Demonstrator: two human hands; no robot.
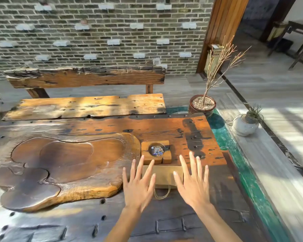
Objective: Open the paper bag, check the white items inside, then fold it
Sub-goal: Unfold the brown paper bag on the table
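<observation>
Two open hands hover over a flat paper bag on a worn wooden bench.

The bench (164,126) fills the lower view, dark and studded with nail heads, its right edge painted green. A large carved wooden tray (59,168) takes up its left half. Right of the tray, toward the right edge, sits a small wooden ashtray (155,151), and just beside its near side lies the paper bag (164,177), flat and closed, its string handle (162,194) trailing toward the near edge. The left hand (138,187) is over the bag's left edge and the right hand (193,186) over its right edge; each grip is wide, fingers spread and holding nothing, and whether they touch the bag cannot be told.
</observation>
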